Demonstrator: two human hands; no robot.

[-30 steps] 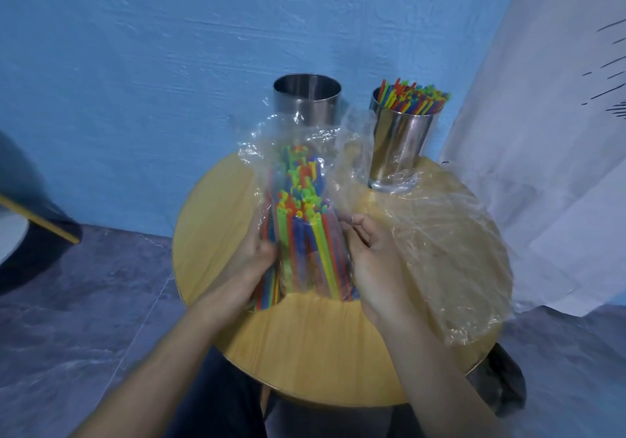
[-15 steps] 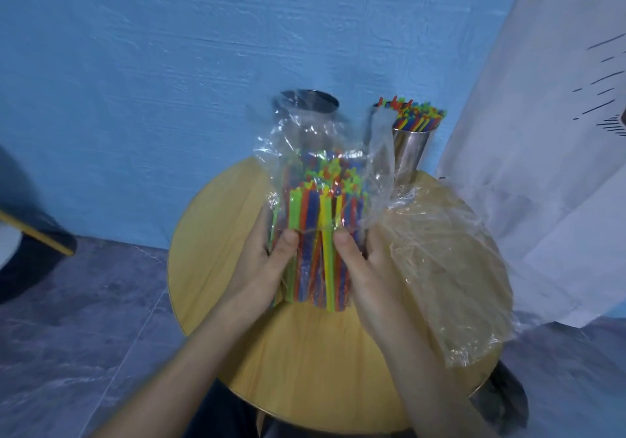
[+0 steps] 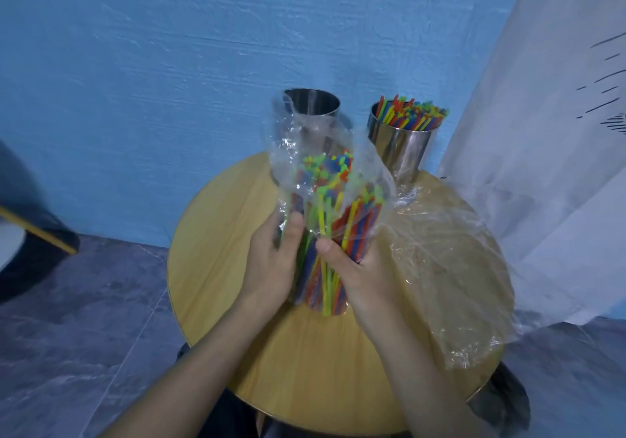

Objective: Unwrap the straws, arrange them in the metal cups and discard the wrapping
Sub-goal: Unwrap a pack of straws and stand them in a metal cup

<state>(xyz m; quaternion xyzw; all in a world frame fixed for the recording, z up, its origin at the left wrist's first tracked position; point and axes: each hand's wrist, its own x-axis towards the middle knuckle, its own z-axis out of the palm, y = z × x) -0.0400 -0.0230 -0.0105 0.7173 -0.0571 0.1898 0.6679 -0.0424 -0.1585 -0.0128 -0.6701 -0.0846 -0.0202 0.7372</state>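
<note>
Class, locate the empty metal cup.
Head view: the empty shiny metal cup stands at the round wooden table's far edge, left of the straw-filled metal cup.

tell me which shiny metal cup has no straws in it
The left shiny metal cup, behind the clear plastic wrapping: its inside is bare, while the right metal cup holds coloured straws.

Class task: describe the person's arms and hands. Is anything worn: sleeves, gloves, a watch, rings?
The left hand and right hand are bare, without gloves. The left forearm and right forearm are uncovered down to the picture's edge: no sleeve, watch or bracelet shows. The thumbnails look short and plain; most fingers are hidden, so rings cannot be ruled out.
</note>
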